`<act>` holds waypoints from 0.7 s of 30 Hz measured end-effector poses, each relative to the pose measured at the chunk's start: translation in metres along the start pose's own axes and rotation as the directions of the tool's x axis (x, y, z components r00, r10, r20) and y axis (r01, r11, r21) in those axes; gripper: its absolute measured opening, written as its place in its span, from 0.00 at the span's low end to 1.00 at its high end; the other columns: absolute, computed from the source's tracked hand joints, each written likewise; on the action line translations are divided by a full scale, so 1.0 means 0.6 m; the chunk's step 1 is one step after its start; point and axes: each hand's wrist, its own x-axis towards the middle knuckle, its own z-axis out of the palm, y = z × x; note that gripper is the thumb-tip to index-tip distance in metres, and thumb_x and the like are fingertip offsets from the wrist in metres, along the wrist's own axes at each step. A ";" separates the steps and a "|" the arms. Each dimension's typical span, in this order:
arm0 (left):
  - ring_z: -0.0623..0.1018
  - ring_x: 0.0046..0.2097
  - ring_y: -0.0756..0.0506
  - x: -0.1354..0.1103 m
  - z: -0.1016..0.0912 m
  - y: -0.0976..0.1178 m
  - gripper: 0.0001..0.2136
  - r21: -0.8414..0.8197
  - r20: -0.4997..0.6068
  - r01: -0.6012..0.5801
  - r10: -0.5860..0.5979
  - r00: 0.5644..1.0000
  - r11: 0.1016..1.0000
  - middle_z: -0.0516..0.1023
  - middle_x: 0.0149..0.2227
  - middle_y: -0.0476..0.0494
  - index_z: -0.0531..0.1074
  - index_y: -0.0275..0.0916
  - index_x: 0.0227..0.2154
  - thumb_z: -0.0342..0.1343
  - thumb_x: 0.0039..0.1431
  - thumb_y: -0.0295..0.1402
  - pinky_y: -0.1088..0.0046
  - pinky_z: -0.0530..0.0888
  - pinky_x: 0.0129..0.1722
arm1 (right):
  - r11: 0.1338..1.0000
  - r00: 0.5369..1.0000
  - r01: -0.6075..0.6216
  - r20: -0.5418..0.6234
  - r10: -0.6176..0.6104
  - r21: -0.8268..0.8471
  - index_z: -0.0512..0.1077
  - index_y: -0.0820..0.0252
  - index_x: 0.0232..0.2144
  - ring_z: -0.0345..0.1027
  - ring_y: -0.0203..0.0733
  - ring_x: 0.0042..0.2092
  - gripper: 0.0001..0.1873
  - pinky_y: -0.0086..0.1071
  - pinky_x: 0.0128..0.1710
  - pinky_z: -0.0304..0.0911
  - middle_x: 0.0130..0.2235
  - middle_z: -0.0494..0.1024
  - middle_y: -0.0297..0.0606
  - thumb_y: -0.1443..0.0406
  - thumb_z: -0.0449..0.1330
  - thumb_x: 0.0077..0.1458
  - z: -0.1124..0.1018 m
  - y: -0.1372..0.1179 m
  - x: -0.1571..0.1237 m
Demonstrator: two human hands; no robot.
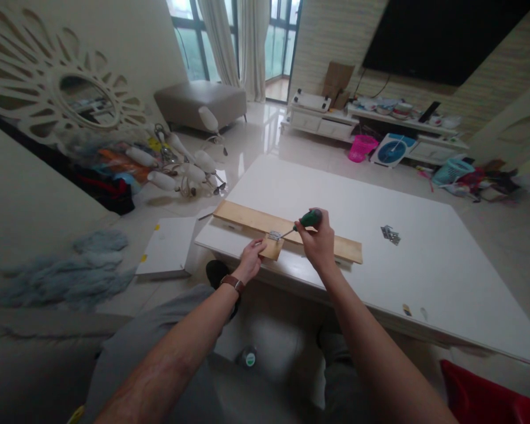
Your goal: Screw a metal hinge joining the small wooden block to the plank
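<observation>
A long wooden plank lies near the front left corner of the white table. A small wooden block sits against its near edge, joined by a metal hinge. My left hand is closed on the small block, pinching it at its left side. My right hand grips a green-handled screwdriver, whose tip rests on the hinge.
A small pile of metal hinges lies on the table to the right. A white board and a chandelier lie on the floor at left. A bottle stands between my legs; a red object is at bottom right.
</observation>
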 end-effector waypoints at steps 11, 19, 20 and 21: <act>0.82 0.39 0.44 -0.002 0.002 0.000 0.19 -0.011 0.004 -0.009 0.009 1.000 1.000 0.84 0.38 0.42 0.75 0.37 0.39 0.73 0.44 0.28 0.68 0.77 0.43 | 0.998 0.999 0.044 0.023 -0.043 -0.036 0.65 0.53 0.47 0.76 0.42 0.35 0.20 0.34 0.32 0.76 0.36 0.77 0.36 0.57 0.65 0.56 0.000 -0.011 0.001; 0.82 0.40 0.44 -0.007 0.006 0.003 0.19 -0.016 -0.001 -0.004 0.004 1.000 1.000 0.84 0.38 0.43 0.74 0.38 0.40 0.72 0.45 0.28 0.67 0.77 0.45 | 0.997 0.998 0.063 0.023 -0.062 -0.032 0.65 0.53 0.48 0.76 0.42 0.36 0.19 0.33 0.31 0.76 0.37 0.77 0.36 0.58 0.64 0.57 0.008 -0.010 0.004; 0.82 0.40 0.44 -0.007 0.006 0.004 0.19 -0.017 0.001 -0.005 0.005 1.000 1.000 0.83 0.38 0.43 0.74 0.38 0.40 0.72 0.45 0.28 0.67 0.77 0.45 | 0.997 0.998 0.065 0.021 -0.064 -0.034 0.65 0.53 0.48 0.76 0.42 0.36 0.20 0.33 0.31 0.76 0.37 0.77 0.36 0.58 0.65 0.57 0.008 -0.010 0.004; 0.82 0.40 0.45 -0.007 0.006 0.004 0.18 -0.016 0.003 -0.005 0.005 1.000 1.000 0.83 0.38 0.43 0.74 0.38 0.39 0.72 0.45 0.28 0.68 0.77 0.45 | 0.997 0.998 0.065 0.019 -0.064 -0.036 0.65 0.53 0.48 0.76 0.42 0.36 0.20 0.33 0.32 0.76 0.37 0.77 0.36 0.57 0.65 0.57 0.009 -0.010 0.005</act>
